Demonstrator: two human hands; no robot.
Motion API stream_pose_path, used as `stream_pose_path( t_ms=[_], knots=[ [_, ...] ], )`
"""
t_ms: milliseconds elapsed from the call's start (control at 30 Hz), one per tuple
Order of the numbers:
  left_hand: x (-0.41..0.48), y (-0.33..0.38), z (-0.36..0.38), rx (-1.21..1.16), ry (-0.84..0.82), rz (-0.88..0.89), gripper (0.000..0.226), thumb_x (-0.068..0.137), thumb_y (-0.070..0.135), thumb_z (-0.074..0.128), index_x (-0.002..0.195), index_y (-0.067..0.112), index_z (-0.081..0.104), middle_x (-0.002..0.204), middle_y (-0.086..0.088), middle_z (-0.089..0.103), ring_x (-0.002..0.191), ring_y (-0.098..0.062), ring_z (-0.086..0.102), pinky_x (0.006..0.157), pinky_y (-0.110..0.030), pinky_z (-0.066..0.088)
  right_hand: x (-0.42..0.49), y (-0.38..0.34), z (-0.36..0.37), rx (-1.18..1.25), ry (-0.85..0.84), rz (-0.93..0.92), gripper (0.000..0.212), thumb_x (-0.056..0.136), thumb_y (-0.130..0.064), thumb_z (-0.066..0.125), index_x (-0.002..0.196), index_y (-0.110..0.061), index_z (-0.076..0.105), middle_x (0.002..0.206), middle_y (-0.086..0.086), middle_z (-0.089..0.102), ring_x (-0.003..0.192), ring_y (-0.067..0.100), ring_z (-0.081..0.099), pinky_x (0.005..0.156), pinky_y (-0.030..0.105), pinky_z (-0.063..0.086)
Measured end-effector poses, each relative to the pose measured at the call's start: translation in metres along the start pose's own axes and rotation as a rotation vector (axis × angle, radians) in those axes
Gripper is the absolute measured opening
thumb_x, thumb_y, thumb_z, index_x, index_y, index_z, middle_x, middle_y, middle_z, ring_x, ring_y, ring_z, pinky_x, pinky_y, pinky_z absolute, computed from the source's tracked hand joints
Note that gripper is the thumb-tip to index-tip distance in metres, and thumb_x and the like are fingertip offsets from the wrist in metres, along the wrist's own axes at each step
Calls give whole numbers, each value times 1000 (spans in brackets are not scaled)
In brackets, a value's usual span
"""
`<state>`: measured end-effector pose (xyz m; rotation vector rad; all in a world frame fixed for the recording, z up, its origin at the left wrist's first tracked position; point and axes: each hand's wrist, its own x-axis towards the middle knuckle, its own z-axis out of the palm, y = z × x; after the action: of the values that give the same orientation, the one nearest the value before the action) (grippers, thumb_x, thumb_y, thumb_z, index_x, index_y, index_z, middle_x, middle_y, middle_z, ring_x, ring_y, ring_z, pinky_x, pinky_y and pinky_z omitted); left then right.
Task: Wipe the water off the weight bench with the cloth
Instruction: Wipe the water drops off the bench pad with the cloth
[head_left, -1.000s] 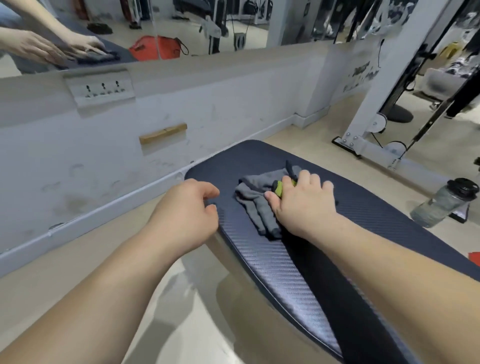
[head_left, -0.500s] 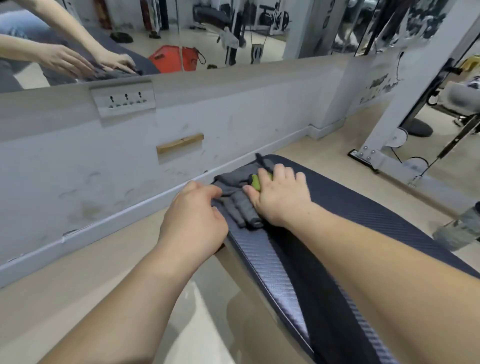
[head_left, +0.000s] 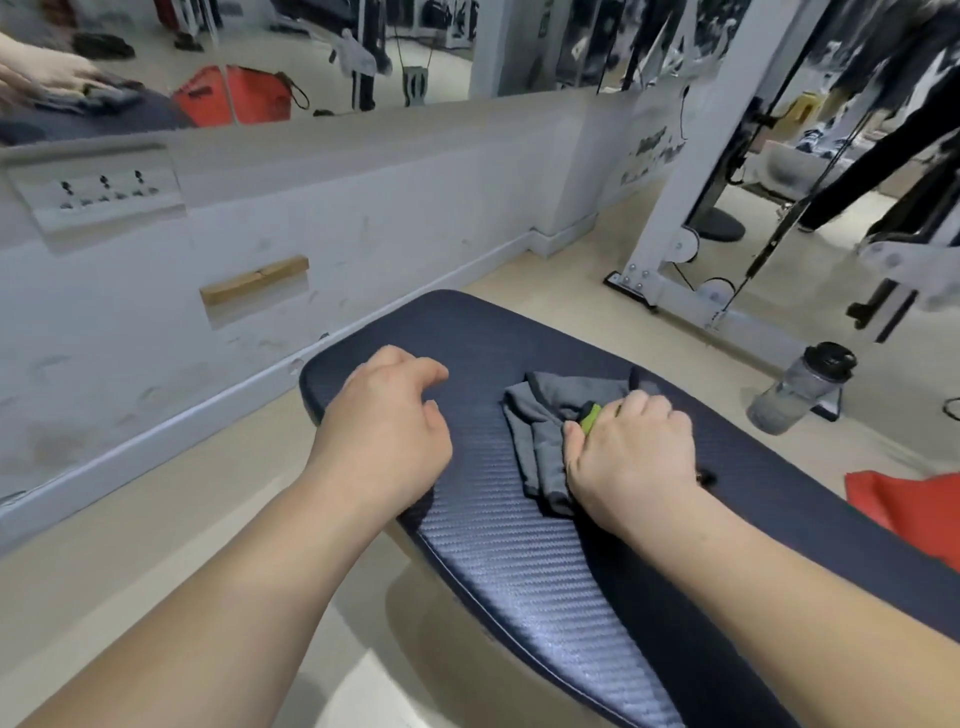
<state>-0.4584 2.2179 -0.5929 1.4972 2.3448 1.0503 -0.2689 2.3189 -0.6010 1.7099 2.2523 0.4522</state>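
Sweeping: right hand (head_left: 631, 457) presses the cloth (head_left: 540, 431) flat, now back from the weight bench (head_left: 519, 571) end.
Left hand (head_left: 387, 431): loosely curled, empty, steadying the pad edge.

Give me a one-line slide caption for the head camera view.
Right hand presses a grey cloth on the dark weight bench; left hand rests at its edge.

Bench (head_left: 519, 561): far end bare, near stretch bare. Obstacles mid-pad: left hand (head_left: 384, 436), cloth (head_left: 540, 441) under right hand (head_left: 631, 462).
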Motion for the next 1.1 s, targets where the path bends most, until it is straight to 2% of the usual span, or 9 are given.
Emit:
stream_pose_path(
  t_ms=[200,333,500,567,700,833,933,1033,1100],
  knots=[
    [-5,28,12,-33,-43,72,36,92,11,57,122,26,71,120,8,61,112,-19,59,96,-43,52,-76,-40,-17,-31,49,-270,72,105,-50,14,131,8,47,114,26,52,100,38,49,83,49,41],
    [-11,37,15,-45,-49,110,36,92,12,58,122,26,72,118,9,62,110,-19,61,93,-43,54,-51,-7,1,77,159,-419,73,97,-60,26,112,-1,67,96,17,62,83,35,57,69,45,46],
    [-20,38,12,-21,-81,94,35,92,15,57,122,27,71,120,11,60,111,-18,60,95,-43,53,21,51,6,25,-41,-32,76,103,-59,15,141,-3,51,134,20,55,120,36,55,94,43,46],
    [-24,38,11,2,-105,97,34,92,18,58,123,27,70,120,12,60,111,-17,59,95,-43,52,30,56,10,21,-84,138,76,104,-55,17,144,1,49,135,22,54,120,37,54,95,43,48],
    [-33,50,16,73,-225,191,41,89,25,59,129,29,65,128,11,57,119,-19,53,99,-42,50,3,28,17,-30,32,60,72,104,-49,19,136,4,55,127,23,57,111,37,55,90,42,47],
    [-51,71,27,153,-440,336,59,87,28,60,145,36,51,158,2,38,146,-22,31,120,-33,31,-55,31,18,247,255,-276,68,92,-57,35,118,-5,70,99,14,65,91,36,62,78,44,49],
    [-59,85,29,216,-549,403,81,86,38,62,158,40,24,169,2,19,157,-19,9,128,-35,11,-60,83,11,720,-17,-516,47,92,-54,60,132,-30,64,100,-3,65,102,25,65,90,36,51],
    [-63,93,29,250,-567,432,86,81,56,64,156,39,27,166,10,25,154,-17,19,125,-36,23,-48,134,-6,1439,-301,-302,47,96,-21,73,140,-28,60,112,8,78,103,19,74,99,41,56],
    [-69,98,31,326,-628,450,84,81,68,61,154,39,31,163,12,30,152,-19,26,123,-38,27,-37,147,-6,1526,-215,-106,37,99,-13,67,136,-18,60,108,14,78,93,21,74,95,46,58]
  ],
)
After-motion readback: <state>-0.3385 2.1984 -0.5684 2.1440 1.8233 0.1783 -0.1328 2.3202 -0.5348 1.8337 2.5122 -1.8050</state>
